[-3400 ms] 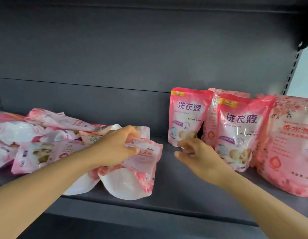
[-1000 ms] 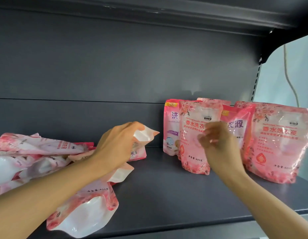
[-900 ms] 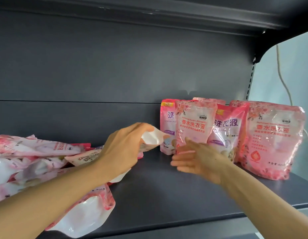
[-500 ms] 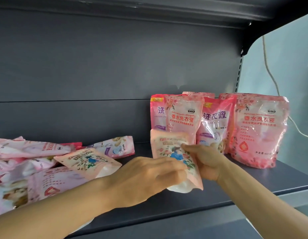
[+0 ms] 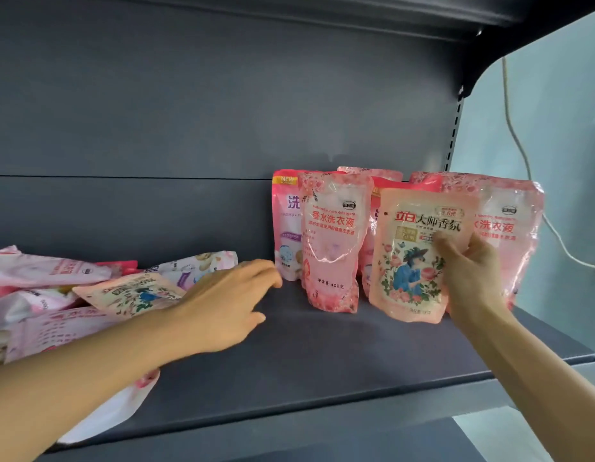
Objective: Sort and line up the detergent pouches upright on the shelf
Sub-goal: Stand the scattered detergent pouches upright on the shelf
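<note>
Right hand point(image 5: 469, 271) gripped the peach floral pouch point(image 5: 410, 258) upright at the right of the shelf point(image 5: 323, 355), in front of standing pink pouches point(image 5: 331, 241). Left hand point(image 5: 222, 308) hovered with fingers loose, holding nothing, beside the toppled pile point(image 5: 56, 295) at left.

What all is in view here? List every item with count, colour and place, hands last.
peach pouch: one, peach with a flower picture, upright at the front right of the shelf, held by the right hand.
standing pouches: at least five, pink, upright in rows at the back right; some are partly hidden.
pile of pouches: count unclear, pink, white and peach, lying flat at the left.
shelf: one, dark grey, with a grey back panel.
cable: one, pale, on the wall at far right.
left hand: fingers straight, holding nothing, over the shelf beside the pile.
right hand: grips the peach pouch.
</note>
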Action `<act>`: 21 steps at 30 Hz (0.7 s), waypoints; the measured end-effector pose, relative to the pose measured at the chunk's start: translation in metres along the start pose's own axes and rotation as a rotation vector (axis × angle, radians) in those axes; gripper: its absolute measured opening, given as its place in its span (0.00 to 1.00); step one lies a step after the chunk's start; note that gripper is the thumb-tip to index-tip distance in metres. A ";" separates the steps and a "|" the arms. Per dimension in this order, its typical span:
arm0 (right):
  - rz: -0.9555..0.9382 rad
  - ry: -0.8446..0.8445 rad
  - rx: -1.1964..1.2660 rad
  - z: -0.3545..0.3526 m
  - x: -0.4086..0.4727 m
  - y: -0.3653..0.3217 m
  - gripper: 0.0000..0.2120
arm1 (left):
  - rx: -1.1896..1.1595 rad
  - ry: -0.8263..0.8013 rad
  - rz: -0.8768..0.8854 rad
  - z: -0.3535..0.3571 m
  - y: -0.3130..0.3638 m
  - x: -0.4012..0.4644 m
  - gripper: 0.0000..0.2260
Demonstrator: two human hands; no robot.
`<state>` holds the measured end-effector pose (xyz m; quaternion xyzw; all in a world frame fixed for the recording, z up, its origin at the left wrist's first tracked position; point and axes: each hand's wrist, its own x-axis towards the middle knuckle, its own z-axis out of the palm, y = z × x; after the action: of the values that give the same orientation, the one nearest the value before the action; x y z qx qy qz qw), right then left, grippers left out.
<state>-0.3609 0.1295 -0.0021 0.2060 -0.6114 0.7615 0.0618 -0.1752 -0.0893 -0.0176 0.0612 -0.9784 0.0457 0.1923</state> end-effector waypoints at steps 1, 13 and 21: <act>-0.019 0.015 -0.029 0.000 0.003 0.005 0.07 | -0.011 -0.029 -0.045 0.000 -0.006 0.000 0.19; -0.057 -0.106 -0.178 -0.006 0.011 0.039 0.05 | -0.071 -0.145 -0.366 -0.002 -0.046 -0.010 0.14; -0.524 0.073 -0.568 -0.001 -0.027 0.012 0.41 | -0.052 -0.183 -0.501 -0.011 -0.091 -0.024 0.17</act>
<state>-0.3406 0.1320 -0.0240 0.3029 -0.7220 0.5270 0.3305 -0.1361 -0.1759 -0.0103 0.3002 -0.9469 -0.0344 0.1100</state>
